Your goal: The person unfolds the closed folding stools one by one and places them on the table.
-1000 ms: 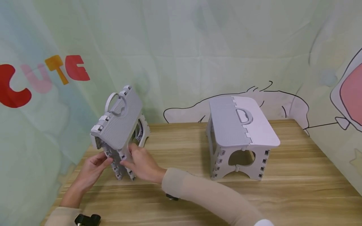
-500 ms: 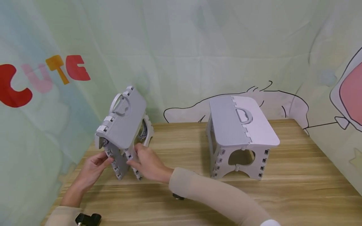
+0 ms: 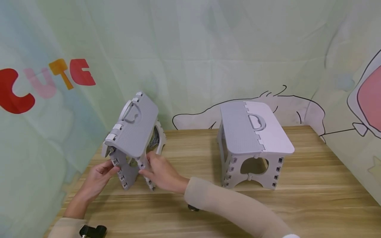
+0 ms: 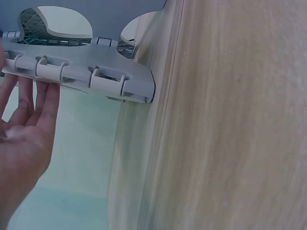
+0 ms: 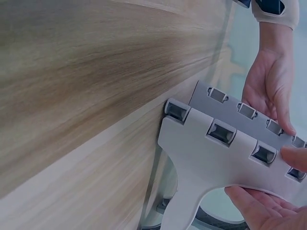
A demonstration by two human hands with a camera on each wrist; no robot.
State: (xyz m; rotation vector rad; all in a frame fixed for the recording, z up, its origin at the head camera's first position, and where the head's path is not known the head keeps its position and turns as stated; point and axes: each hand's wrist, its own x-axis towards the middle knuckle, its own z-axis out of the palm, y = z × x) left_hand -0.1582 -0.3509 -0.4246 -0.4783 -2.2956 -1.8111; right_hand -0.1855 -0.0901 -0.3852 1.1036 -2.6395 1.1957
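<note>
A grey-and-white folding stool (image 3: 137,127) stands partly unfolded at the table's left side. Its top slants like a roof, and its handle (image 3: 125,110) sticks up at the ridge. My left hand (image 3: 96,181) grips the edge of the left leg panel (image 4: 124,79), fingers beneath it in the left wrist view. The right leg panel (image 5: 211,153) is between the thumb and fingers of my right hand (image 3: 163,172); in the right wrist view those fingers reach into its cutout. The two leg panels stand apart at the bottom. The stool's far left side is hidden.
A second folding stool (image 3: 253,130), fully unfolded with a flat top, stands to the right on the wooden table (image 3: 190,158). A printed cloth backdrop (image 3: 190,66) hangs behind and along both sides. A black wrist device (image 3: 93,230) sits at the left sleeve.
My right hand has moved right, drawing the right leg panel away from the left one. The top has tipped and shifted right. My left hand has stayed nearly still.
</note>
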